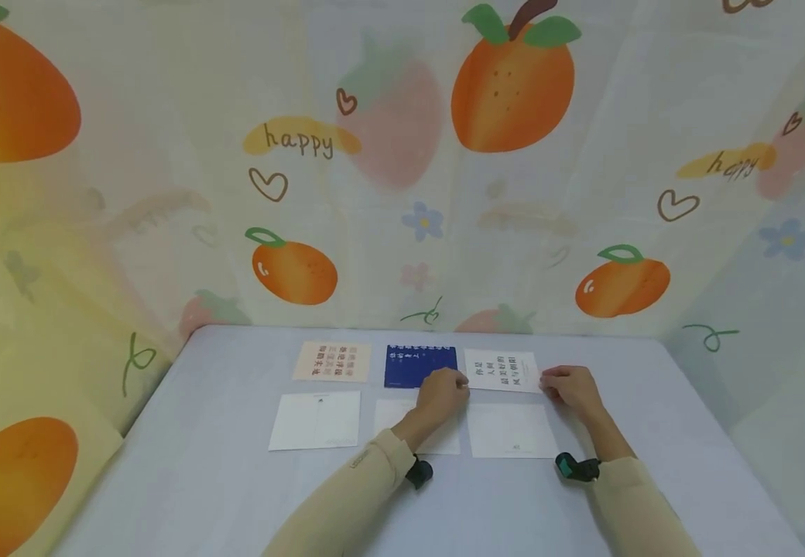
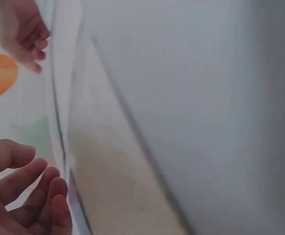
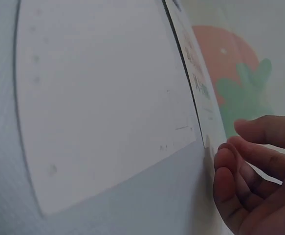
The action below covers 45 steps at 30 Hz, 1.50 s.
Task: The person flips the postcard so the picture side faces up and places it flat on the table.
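Observation:
Six postcard-sized cards lie in two rows in the head view. My left hand (image 1: pixel 442 398) is at the left edge of the white card with black lettering (image 1: pixel 501 371), top right. My right hand (image 1: pixel 575 389) is at that card's right edge. The fingers of both hands are loosely bent, and the wrist views show a gap between thumb and forefinger with nothing in it. A dark blue card (image 1: pixel 419 367) with white writing lies just left of my left hand. My left forearm partly hides the blank-looking lower middle card (image 1: pixel 447 441).
At the upper left is a cream card (image 1: pixel 333 362) with dark and pale lettering. White cards lie at the lower left (image 1: pixel 315 422) and lower right (image 1: pixel 512 430). A fruit-patterned curtain (image 1: pixel 402 255) rises behind the white table (image 1: pixel 186 487).

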Available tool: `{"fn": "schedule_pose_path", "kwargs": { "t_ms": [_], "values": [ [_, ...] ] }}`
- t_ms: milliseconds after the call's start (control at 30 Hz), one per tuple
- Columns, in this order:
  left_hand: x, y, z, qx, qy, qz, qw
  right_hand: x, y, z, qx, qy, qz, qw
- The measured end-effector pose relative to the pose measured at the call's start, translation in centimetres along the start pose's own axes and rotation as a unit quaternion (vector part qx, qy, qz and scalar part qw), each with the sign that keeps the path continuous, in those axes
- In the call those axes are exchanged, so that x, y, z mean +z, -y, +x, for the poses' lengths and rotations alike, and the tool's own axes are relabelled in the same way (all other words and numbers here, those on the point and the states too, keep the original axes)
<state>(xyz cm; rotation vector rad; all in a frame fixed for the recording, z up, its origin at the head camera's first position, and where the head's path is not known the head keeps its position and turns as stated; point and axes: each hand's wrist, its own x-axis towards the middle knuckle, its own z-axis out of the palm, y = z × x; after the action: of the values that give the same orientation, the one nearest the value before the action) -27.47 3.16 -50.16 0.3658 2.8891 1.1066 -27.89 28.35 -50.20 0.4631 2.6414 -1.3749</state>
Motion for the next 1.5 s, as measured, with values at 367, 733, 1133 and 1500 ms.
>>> {"fn": "schedule_pose_path", "kwargs": {
  "t_ms": [367, 733, 1133, 1500],
  "values": [
    [-3.9, 0.0, -0.8, -0.026, 0.021, -0.047, 0.9983, 0.2, 1.6, -2.1, -0.023, 0.028, 0.027, 0.999],
    [-6.2, 2.0, -3.4, -0.036, 0.012, -0.059, 0.9975, 2.9, 3.3, -4.2, -0.063, 0.051, 0.060, 0.995],
    [-8.9, 5.3, -6.1, -0.063, -0.017, -0.050, 0.9966, 5.8, 4.3, -4.9, -0.086, 0.099, 0.094, 0.987],
    [-11.2, 9.1, -8.5, -0.131, -0.039, -0.036, 0.9900, 9.6, 6.6, -5.6, -0.100, 0.145, 0.104, 0.979]
  ]
}}
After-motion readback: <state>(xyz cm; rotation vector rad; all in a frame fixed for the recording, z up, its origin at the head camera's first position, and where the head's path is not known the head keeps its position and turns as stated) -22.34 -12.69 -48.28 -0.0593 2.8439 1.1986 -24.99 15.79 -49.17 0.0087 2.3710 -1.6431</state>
